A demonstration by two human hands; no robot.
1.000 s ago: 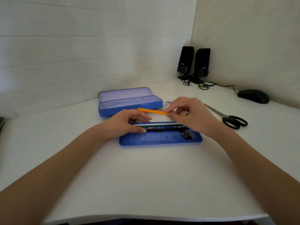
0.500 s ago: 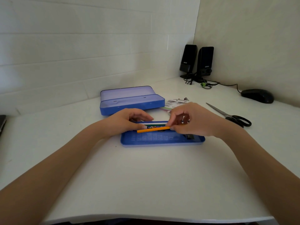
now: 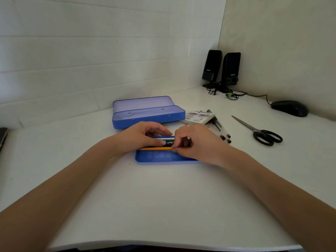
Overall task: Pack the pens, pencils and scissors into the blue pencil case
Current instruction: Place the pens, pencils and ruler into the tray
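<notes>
A shallow blue tray of the pencil case (image 3: pixel 160 158) lies in front of me with pencils lined along its far side. My right hand (image 3: pixel 198 144) pinches an orange pencil (image 3: pixel 156 148) and presses it flat into the tray beside the others. My left hand (image 3: pixel 140 138) rests on the tray's left end, fingertips on the pencils. The deeper blue case half (image 3: pixel 148 116) stands open behind. Several clear pens (image 3: pixel 221 129) lie to the right of my right hand. Black-handled scissors (image 3: pixel 261 132) lie farther right on the desk.
A printed card pack (image 3: pixel 199 116) rests by the pens. Two black speakers (image 3: pixel 221 70) with cables stand in the far corner, and a black mouse (image 3: pixel 290 108) sits by the right wall. A dark device edge (image 3: pixel 2 137) shows at the far left.
My right hand carried the orange pencil from above the tray down into it, and now it lies flat against the other pencils. My left hand stayed on the tray.
</notes>
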